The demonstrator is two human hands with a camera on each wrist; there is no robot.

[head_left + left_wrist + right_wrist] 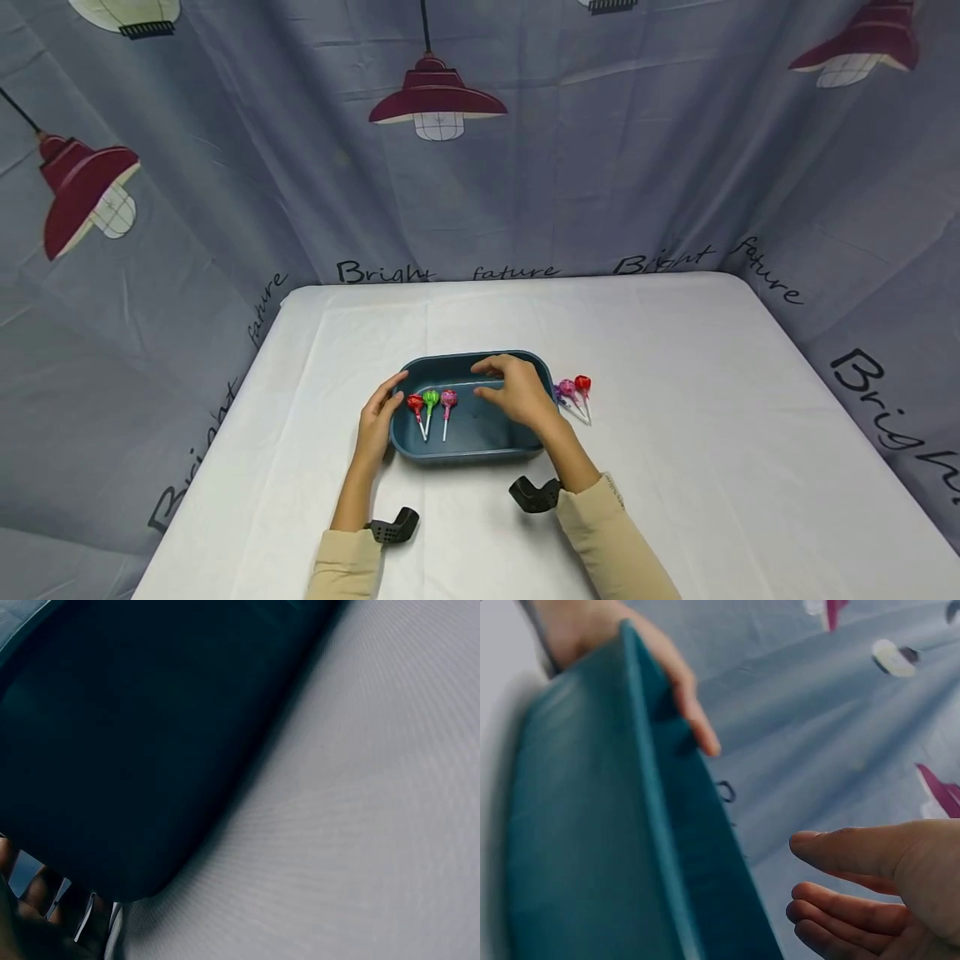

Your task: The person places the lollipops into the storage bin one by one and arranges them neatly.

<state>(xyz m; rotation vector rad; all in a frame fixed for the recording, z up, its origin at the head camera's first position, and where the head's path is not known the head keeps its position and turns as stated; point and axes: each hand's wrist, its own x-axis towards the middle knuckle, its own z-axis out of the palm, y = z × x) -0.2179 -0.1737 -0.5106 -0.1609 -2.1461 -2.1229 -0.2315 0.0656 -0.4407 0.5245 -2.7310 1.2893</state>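
A dark teal tray (480,454) with raised walls stands on the white table. Inside, toward its left end, lie a red lollipop (416,402), a green lollipop (431,397) and a pink lollipop (448,399), sticks toward me. My left hand (372,429) rests against the tray's left end, fingers and thumb at the rim; the left wrist view shows only part of its fingers (41,889). Above the tray's right half, my right hand (517,392) has thumb and fingers apart. Nothing shows between them in the right wrist view, where this hand (885,889) appears beside the tray wall.
Just right of the tray, a red lollipop (582,383) and a pink lollipop (567,387) lie on the white tablecloth (712,467), with a purple one (557,389) partly hidden. A grey-blue curtain (600,183) printed with lamps hangs behind the table.
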